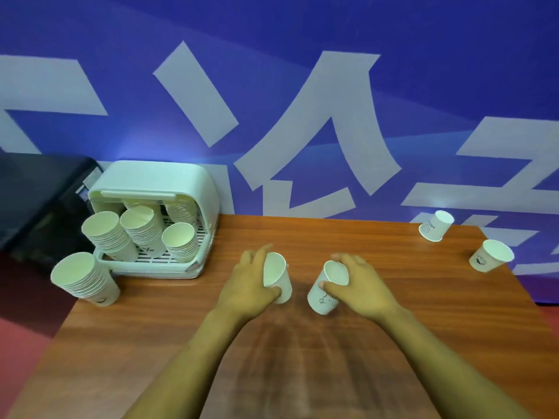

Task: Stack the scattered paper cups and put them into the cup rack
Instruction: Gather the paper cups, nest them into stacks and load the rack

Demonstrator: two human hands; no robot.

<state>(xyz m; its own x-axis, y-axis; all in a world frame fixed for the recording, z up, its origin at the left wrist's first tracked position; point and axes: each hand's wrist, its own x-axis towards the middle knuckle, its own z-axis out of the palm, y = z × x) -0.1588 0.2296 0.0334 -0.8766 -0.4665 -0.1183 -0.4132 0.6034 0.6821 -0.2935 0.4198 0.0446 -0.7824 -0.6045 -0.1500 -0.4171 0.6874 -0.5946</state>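
Wooden table (423, 343); cup rack (151, 189) at its far-left corner, holding cup stacks (142, 228) — one more stack (86, 279) just beside it. Left hand (251, 282) grips a paper cup (279, 279); right hand (360, 285) grips another cup (326, 288). Two loose cups (490, 255) stand far right.

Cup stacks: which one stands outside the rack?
The stack at the table's near-left corner, in front of the white cup rack. It stands on the table itself; the other stacks sit inside the rack's tray.
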